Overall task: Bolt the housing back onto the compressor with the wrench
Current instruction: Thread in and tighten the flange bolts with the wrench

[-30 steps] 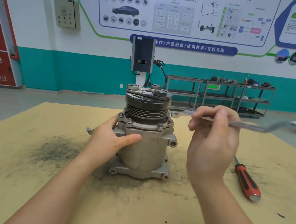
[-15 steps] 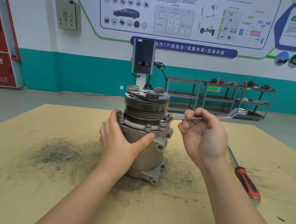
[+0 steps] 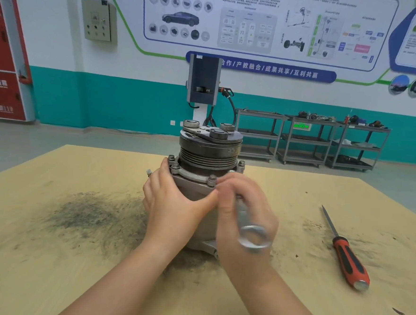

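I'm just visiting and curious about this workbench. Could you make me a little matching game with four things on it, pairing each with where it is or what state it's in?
Things:
1. silver metal wrench
2. red and black handled screwdriver
3. grey metal compressor
4. dark patch of metal dust

Places or states:
A. spread over the tan wooden table, left of the person's arms
B. gripped in the right hand, blurred
C. lying untouched on the table at the right
D. standing upright, steadied by the left hand

Pairs: 1-B, 2-C, 3-D, 4-A
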